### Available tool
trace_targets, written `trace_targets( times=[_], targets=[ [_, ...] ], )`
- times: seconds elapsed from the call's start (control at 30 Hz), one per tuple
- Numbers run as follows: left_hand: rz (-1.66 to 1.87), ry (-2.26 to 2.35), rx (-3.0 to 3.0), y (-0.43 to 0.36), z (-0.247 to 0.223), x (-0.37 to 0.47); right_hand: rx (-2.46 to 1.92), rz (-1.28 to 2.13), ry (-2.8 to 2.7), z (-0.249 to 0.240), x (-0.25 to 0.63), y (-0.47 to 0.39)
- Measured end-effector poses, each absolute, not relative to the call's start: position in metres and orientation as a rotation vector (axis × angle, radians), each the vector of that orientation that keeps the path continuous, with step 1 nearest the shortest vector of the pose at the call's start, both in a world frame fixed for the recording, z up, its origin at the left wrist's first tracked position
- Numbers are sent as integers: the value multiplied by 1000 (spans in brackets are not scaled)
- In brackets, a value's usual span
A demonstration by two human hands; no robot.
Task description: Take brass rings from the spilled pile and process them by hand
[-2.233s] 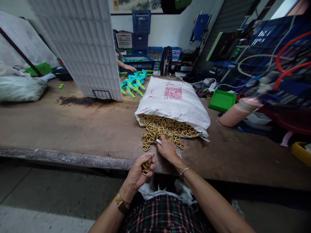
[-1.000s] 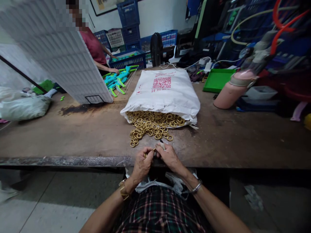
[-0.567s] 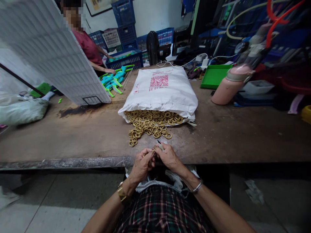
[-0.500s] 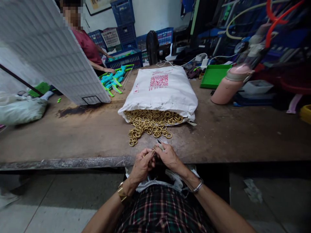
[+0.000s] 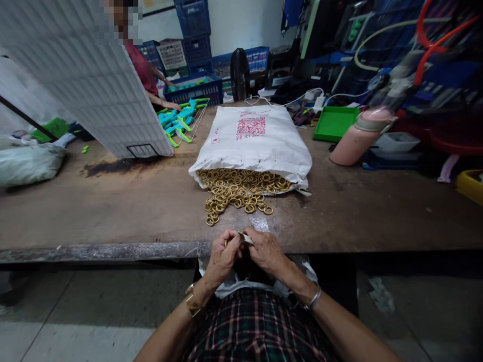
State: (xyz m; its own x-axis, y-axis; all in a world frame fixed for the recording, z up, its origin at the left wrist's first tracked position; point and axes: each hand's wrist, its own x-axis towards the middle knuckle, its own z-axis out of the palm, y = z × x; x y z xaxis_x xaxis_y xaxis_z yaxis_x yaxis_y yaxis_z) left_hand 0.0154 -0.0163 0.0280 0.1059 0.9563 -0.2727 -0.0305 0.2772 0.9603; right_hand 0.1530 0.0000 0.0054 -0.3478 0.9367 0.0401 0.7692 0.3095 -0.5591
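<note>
At the table's front edge, my left hand (image 5: 223, 257) is closed on gold-coloured rings (image 5: 226, 243), partly hidden by its fingers. My right hand (image 5: 268, 252) grips a small knife (image 5: 248, 240) with a pale handle; its short dark blade points left, against or very close to a ring at my left fingertips. Beyond both hands, a heap of loose gold-coloured rings (image 5: 230, 195) spills from the mouth of a white woven sack (image 5: 222, 146) with red print. The sack lies on its side on the brown table (image 5: 151, 211).
A pink bottle (image 5: 352, 141) and a green tray (image 5: 335, 123) stand to the right. On the left are a white corrugated panel (image 5: 113, 100) and a pale bag (image 5: 30, 163). Behind it, a co-worker (image 5: 141, 65) handles turquoise-and-green plastic parts (image 5: 183, 118) near a blue crate (image 5: 206, 93).
The knife has turned from pointing up and away to pointing left at the ring in my left fingers. My hands have come closer together. The view has shifted slightly.
</note>
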Motion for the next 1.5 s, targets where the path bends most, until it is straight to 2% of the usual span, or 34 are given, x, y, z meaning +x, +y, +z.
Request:
trace_targets(
  times=[0.43,0.63,0.77,0.9,1.03,1.23,1.5],
  targets=[
    [998,1292,1205,-17,24,7,-1694,588,-2413,16,145,-1],
    [946,1188,1220,-33,42,6,-1837,491,-2388,13,151,9],
    [758,1054,939,-48,36,3,-1916,396,-2272,11,163,18],
    [574,1066,465,-51,4,-4,-1979,323,-2148,13,178,24],
    [589,1178,69,-43,-21,-4,-1944,278,-2115,9,188,24],
    [633,1245,-23,-31,-29,8,-1872,195,-2172,-3,186,18],
    [615,1275,47,-38,-25,8,-1841,255,-2160,0,185,17]
  ],
)
